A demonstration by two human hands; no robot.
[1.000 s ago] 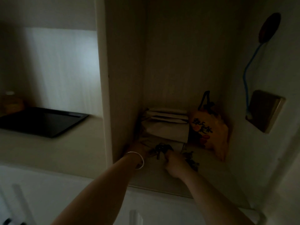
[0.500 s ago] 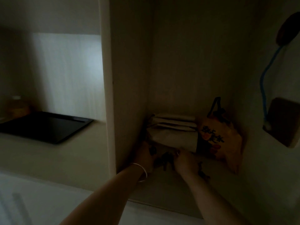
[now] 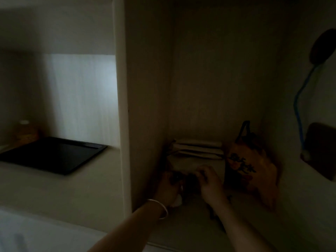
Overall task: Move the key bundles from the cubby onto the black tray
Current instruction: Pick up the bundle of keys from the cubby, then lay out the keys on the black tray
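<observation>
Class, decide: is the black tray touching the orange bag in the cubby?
Apart. The head view shows the black tray left of the cubby's side panel, and the orange bag inside to the right.

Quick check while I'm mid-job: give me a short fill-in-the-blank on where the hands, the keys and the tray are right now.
1. Both hands, the left hand and the right hand, are inside the ____.
2. The dark key bundle sits between the two ____.
3. The black tray lies on the counter to the ____ of the cubby.
4. A bangle is worn on the ____ wrist.

Missing words: cubby; hands; left; left
</observation>
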